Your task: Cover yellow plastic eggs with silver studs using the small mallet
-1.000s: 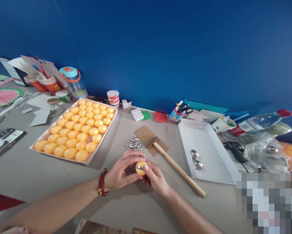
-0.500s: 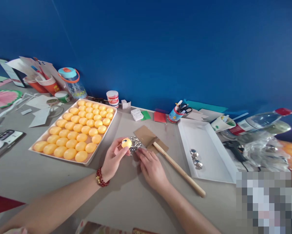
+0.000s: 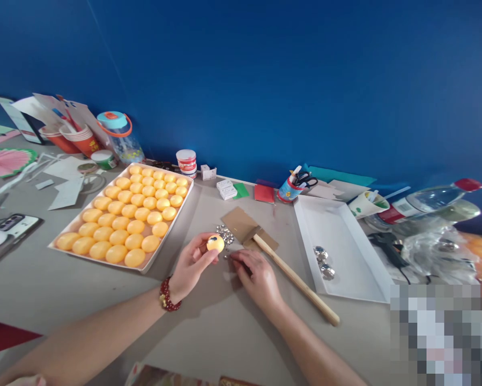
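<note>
My left hand (image 3: 192, 262) is closed around an orange ping-pong ball (image 3: 215, 243), fingertips behind and thumb in front. The ball has a dark spot or hole on its upper side. A small pile of shiny metal pieces (image 3: 224, 234) lies on the table just behind the ball. To the right of the ball, my right hand (image 3: 259, 279) rests low at the tabletop with fingers curled and drawn together. Whatever its fingertips may hold is hidden or too small to name. One or two tiny shiny bits lie just left of those fingertips.
A shallow box (image 3: 144, 268) of orange balls stands on the left. A wooden-handled hammer (image 3: 297, 281) lies partly on brown cardboard (image 3: 236, 221). On the right, a white tray (image 3: 353, 252) holds silvery balls, with a bottle (image 3: 429, 201) and a glue gun (image 3: 387, 249) beyond.
My left hand has shifted slightly right and toward me with the ball, whose dark spot has turned upward. The right hand has drawn back from the metal pile, its fingers more curled.
</note>
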`<state>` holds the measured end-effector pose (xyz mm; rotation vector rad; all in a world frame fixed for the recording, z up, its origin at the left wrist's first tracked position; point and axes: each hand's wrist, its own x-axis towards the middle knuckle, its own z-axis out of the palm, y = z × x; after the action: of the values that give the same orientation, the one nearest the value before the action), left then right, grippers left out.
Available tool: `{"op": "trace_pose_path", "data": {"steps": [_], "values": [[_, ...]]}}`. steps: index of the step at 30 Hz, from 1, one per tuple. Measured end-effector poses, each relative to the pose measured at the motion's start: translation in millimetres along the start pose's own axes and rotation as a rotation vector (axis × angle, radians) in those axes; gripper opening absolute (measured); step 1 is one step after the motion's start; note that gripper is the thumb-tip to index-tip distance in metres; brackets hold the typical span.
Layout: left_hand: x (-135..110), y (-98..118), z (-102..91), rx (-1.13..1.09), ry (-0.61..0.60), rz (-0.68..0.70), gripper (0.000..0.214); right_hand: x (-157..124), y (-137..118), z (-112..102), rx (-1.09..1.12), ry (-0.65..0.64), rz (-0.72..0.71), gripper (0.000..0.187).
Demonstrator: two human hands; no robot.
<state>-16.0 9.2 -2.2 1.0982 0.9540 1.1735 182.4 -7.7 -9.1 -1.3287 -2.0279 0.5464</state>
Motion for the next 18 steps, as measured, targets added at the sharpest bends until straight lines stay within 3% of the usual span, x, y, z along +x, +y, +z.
{"op": "trace_pose_path", "data": {"steps": [10, 18], "values": [[-6.2, 2.8, 3.9, 0.010, -0.097, -0.007, 0.034, -1.2, 10.2, 0.2, -0.154, 0.004, -0.016, 0.017], [-9.9, -3.1, 1.4, 0.113, -0.157, 0.075, 0.036, 0.1, 7.4, -0.1, -0.166, 0.002, -0.030, 0.016]]}}
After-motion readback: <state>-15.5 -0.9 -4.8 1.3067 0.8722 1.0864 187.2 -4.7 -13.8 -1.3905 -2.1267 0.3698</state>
